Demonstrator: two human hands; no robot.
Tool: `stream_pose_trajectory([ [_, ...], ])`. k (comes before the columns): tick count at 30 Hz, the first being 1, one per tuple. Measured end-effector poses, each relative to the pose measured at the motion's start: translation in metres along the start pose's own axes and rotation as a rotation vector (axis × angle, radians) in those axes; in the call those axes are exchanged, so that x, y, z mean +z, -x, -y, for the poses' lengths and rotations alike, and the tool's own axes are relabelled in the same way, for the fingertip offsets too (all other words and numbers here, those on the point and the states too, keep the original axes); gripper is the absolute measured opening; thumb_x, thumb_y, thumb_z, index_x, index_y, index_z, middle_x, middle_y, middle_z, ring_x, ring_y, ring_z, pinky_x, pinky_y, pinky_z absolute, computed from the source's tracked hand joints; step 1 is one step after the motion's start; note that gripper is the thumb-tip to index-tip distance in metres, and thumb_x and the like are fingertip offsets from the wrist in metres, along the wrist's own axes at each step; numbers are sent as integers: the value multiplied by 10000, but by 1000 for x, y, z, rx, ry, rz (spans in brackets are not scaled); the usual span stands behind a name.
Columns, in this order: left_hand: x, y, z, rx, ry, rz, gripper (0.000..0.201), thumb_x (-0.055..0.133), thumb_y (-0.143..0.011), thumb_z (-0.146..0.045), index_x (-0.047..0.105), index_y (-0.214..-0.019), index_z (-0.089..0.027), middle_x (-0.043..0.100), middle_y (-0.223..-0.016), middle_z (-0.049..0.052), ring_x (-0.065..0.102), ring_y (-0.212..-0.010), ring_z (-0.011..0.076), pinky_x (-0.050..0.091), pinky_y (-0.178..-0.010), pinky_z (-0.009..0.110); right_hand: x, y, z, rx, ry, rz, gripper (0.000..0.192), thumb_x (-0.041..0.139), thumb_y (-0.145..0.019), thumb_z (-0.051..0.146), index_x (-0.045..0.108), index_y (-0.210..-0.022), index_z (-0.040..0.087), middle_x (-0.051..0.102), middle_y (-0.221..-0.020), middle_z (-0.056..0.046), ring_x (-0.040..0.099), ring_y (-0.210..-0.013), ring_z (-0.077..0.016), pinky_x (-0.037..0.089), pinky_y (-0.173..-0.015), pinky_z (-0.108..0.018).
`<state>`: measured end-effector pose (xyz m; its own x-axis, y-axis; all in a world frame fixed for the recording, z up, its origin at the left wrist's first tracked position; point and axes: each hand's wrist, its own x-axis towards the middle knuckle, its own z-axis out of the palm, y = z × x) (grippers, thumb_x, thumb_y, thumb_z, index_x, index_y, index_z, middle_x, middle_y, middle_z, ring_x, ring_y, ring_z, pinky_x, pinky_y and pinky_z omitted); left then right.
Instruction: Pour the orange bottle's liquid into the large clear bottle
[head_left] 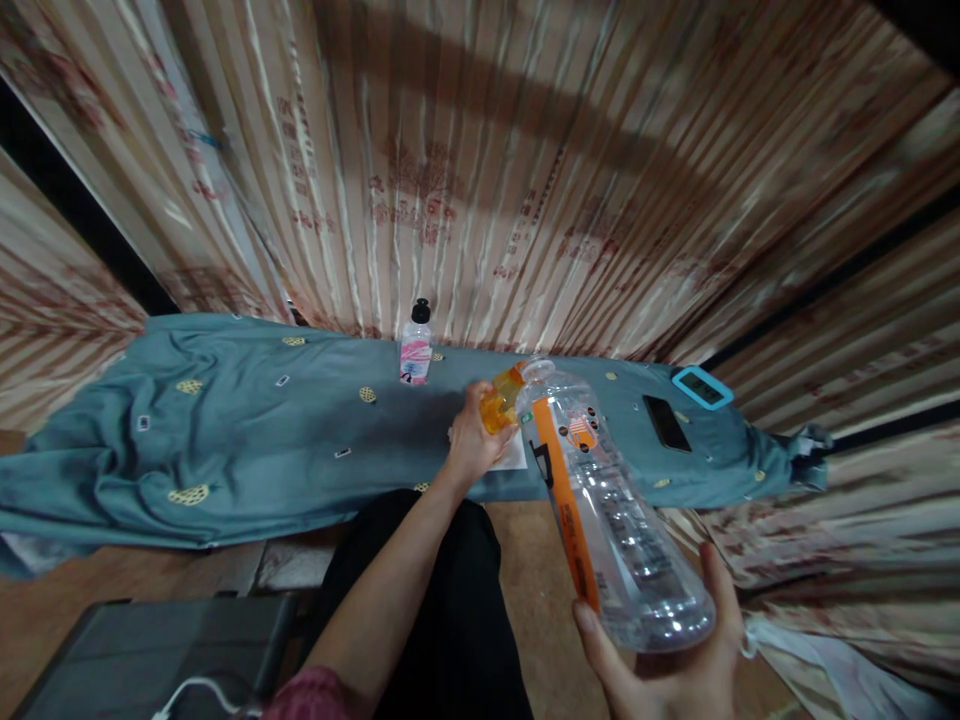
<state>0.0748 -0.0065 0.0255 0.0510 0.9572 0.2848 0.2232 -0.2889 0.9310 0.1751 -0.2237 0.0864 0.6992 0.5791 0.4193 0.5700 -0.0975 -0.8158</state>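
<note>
My right hand (667,660) grips a big clear plastic bottle (622,510) by its base. An orange and white label runs along the bottle's side. It leans with its mouth up and to the left, right at an amber see-through container (498,408). Round that small container the fingers of my left hand (472,440) are closed. Whether mouth and container touch, I cannot tell. Under my left hand part of a white sheet (514,455) shows on the cloth.
A teal patterned cloth (300,440) covers the long narrow surface ahead. On it stand a pump-top bottle (415,345) with a pink label, a dark phone (666,423) and a blue-rimmed digital display (703,387). Curtains (465,180) enclose the back and sides. A grey case (165,650) sits lower left.
</note>
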Motion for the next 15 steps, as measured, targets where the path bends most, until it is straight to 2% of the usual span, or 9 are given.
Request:
stream_pose_trajectory([
  [2,1,0,2,-5,0,-2,610,789,-724,-199,429,-1214,-241,696,-1160,80,711,-1046,260,545,-956,420,0,0,1,11,-1,2,1225,849,-577,650,290,-1563,187,398,-1556,-230,433,-1405,-467,407,-1048,-747],
  [9,1,1,1,-4,22,-5,628,802,-714,-203,426,-1214,-252,697,-1177,73,714,-1057,258,547,-963,415,2,-1,6,-34,-16,-22,1177,828,-610,645,317,-1550,154,372,-1576,-224,378,-1447,-443,291,-1140,-740],
  [15,2,1,1,-45,34,-27,660,820,-702,-205,423,-1227,-255,694,-1209,80,702,-1109,267,542,-991,436,1,0,1,-74,13,-15,1171,817,-629,659,302,-1557,163,355,-1591,-210,367,-1456,-436,299,-1142,-729],
])
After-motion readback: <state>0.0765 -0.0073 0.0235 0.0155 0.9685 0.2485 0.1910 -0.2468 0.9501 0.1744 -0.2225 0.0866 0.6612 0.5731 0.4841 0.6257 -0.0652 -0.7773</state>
